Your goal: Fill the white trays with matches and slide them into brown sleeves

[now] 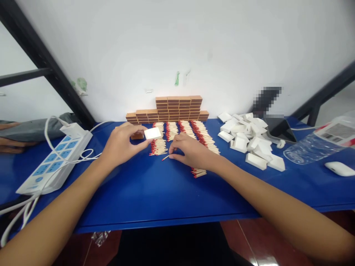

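My left hand (124,142) pinches a small white matchbox tray (152,133) between thumb and fingers, held above the table. To its right, my right hand (187,149) has its thumb and fingertips together on a single match (165,157), whose red head points down to the left. Rows of red-headed matches (203,136) lie side by side behind and around my hands, and the right hand hides part of them. Partly behind my left hand lies a brown matchbox sleeve (137,136).
Stacked brown matchboxes (179,107) stand against the wall. A heap of white trays (246,133) lies at right, near a dark-screened device (280,129), a plastic bottle (313,146) and a white case (340,169). At left sits a power strip (59,159) with trailing cables.
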Demonstrator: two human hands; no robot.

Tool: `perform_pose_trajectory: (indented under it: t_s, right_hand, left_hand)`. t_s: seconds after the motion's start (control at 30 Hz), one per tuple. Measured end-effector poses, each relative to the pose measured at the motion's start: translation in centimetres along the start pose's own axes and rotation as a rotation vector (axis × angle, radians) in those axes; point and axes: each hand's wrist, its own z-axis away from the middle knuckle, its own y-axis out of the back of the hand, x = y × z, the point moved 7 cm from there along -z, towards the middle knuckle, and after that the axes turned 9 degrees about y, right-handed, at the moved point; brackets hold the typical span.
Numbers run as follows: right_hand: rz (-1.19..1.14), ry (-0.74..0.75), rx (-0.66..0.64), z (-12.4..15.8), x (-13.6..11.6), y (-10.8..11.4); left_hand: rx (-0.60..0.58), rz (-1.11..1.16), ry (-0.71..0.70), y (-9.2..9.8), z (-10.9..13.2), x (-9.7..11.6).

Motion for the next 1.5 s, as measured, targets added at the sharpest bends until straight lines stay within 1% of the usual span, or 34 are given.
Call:
perform_pose_trajectory:
  t_s: [0.07, 0.2, 0.37, 0.6, 0.73, 0.83, 0.97, 1.07, 1.17, 1.33, 1.4, 1.5]
  right_hand:
    - [0.0, -0.002, -0.014, -0.2, 0.1, -0.6]
    - [0.002, -0.001, 0.021, -0.8, -0.1, -1.4]
    - [0.056, -0.017, 0.071, -0.8, -0.2, -1.3]
    - [0.04, -0.004, 0.042, -0.9, -0.2, -1.6]
    - [0.011, 0.038, 0.042, -0.8, -0.4, -1.2]
    - [0.009, 0.039, 0.106, -0.6, -0.5, 0.1]
    - [0.034, 0.03, 0.237, -0.4, -0.8, 1.7]
    - [0.083, 0.045, 0.294, -0.5, -1.1, 1.7]
    - [0.12, 0.067, 0.3, -0.7, -1.5, 1.2]
    - [0.107, 0.051, 0.346, -0.6, -1.2, 1.4]
    - [0.093, 0.035, 0.332, -0.5, -0.8, 1.4]
    - [0.084, 0.034, 0.222, -0.6, -0.4, 0.5]
  left_hand:
    - [-0.021, 0.0, -0.02, -0.2, 0.1, 0.3]
    - [-0.036, -0.032, -0.04, -0.6, 0.2, 0.5]
    - [-0.041, -0.043, -0.048, -0.6, 0.1, 0.5]
    - [-0.04, -0.086, -0.062, -0.5, 0.1, 0.6]
    - [-0.062, -0.125, -0.123, -0.7, 0.1, 0.7]
    - [-0.086, -0.14, -0.16, -1.0, 0.3, 0.7]
    - [-0.089, -0.106, -0.174, -1.6, 0.7, 0.8]
    - [-0.098, -0.067, -0.198, -2.1, 1.1, 1.3]
    - [-0.109, -0.046, -0.211, -2.3, 1.3, 1.7]
    - [-0.093, -0.088, -0.17, -1.8, 0.9, 1.1]
    - [-0.082, -0.122, -0.158, -1.3, 0.6, 0.8]
    - [-0.064, -0.164, -0.15, -0.8, 0.3, 0.5]
